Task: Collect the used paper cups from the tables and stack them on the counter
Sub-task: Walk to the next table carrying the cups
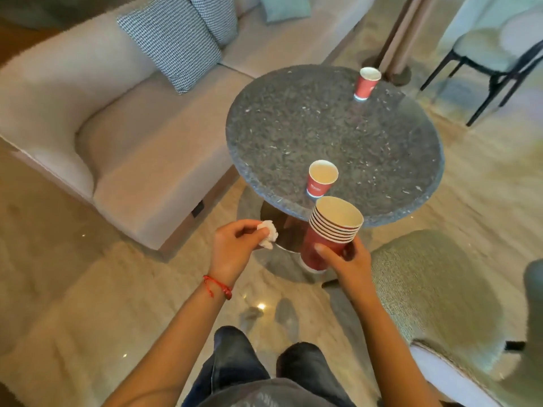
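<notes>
My right hand point(345, 258) grips a stack of several red paper cups point(329, 230) just in front of the near edge of a round dark speckled table point(338, 133). My left hand point(235, 245) is closed around a crumpled white tissue point(269, 235), held left of the stack. One red paper cup point(321, 179) stands upright on the table near its front edge, a short way beyond the stack. A second red cup point(365, 83) stands upright at the table's far edge. Both loose cups look empty inside.
A beige sofa point(117, 136) with checked cushions point(173, 39) runs along the left. A green textured stool point(432, 292) sits close on my right. A black-legged chair point(493, 54) and a pole base point(393, 69) stand beyond the table. The floor is glossy marble.
</notes>
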